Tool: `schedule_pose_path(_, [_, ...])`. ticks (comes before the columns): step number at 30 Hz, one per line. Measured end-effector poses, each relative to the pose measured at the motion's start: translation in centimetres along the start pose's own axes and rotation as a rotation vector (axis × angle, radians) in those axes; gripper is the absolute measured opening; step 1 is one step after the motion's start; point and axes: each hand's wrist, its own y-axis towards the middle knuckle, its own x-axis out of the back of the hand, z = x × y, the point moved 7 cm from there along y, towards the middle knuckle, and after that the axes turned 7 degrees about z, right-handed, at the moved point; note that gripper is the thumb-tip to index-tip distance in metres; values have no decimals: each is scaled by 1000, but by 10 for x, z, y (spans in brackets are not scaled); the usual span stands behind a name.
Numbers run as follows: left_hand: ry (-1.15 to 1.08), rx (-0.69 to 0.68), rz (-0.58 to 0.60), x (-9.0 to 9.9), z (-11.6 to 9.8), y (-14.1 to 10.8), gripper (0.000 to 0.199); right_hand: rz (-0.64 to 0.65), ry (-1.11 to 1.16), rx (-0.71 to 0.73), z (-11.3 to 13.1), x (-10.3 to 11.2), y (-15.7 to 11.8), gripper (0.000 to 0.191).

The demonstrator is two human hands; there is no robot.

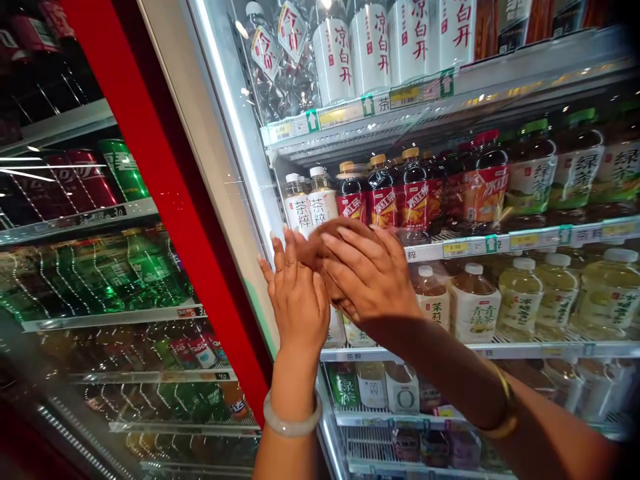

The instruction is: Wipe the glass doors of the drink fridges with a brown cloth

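Both of my hands are raised in front of the glass door (480, 233) of a drinks fridge. My left hand (299, 300) is by the door's left edge, fingers stretched up and apart, with nothing visible in it. My right hand (373, 273) lies just to its right, fingers extended and flat, apparently against the glass. A brown blurred shape (327, 233) shows behind the right fingers; it looks like that hand's reflection. Both palms are turned away from me. Behind the hands are white-labelled tea bottles (299, 203) and red-labelled tea bottles (383, 200).
A bright light strip (235, 127) and a pale frame (185, 133) border the door. Left of them, a red frame (165, 200) edges another fridge with green bottles (145, 267) and cans (85, 177). Large white-labelled bottles (333, 57) fill the upper shelf.
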Motion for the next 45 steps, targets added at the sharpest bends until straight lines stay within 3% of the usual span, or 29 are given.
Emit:
schedule_pose_path(3, [2,-20,60,-6,5,-20,69,34,3,-102,-11,13,-37,24])
schedule_pose_path(7, [29,19,75,-19,6,-47,74,-88,-30,-283,-14,16,-49,29])
schedule_pose_path(10, [39,53,77,-30,7,-70,72,-43,-22,-228,16,-2,-52,26])
schedule_pose_path(13, [37,83,141,-39,8,-93,69,77,9,-106,43,-10,-81,26])
schedule_pose_path(17, [99,156,288,-47,5,-108,62,130,9,-155,34,4,-125,31])
schedule_pose_path(20, [149,176,357,-53,0,-111,56,68,-32,-280,23,7,-122,28])
schedule_pose_path(24, [144,162,320,-64,3,-126,60,26,2,-273,41,-9,-107,26])
schedule_pose_path(27, [101,113,263,-69,8,-143,65,111,84,-172,56,-18,-128,28])
schedule_pose_path(30, [69,81,204,-68,7,-151,68,201,108,-181,45,-8,-162,33])
schedule_pose_path(32, [44,67,168,-66,2,-150,70,207,68,-243,27,6,-171,31])
schedule_pose_path(36, [8,96,103,-67,-11,-148,72,80,-29,-373,0,24,-143,22])
schedule_pose_path(40, [-12,126,135,-78,-21,-153,71,132,18,-298,20,9,-128,24])
schedule_pose_path(43, [1,118,138,-82,-25,-158,72,213,89,-206,34,4,-158,27])
schedule_pose_path(45, [9,116,113,-82,-27,-159,75,245,96,-230,24,12,-183,28])
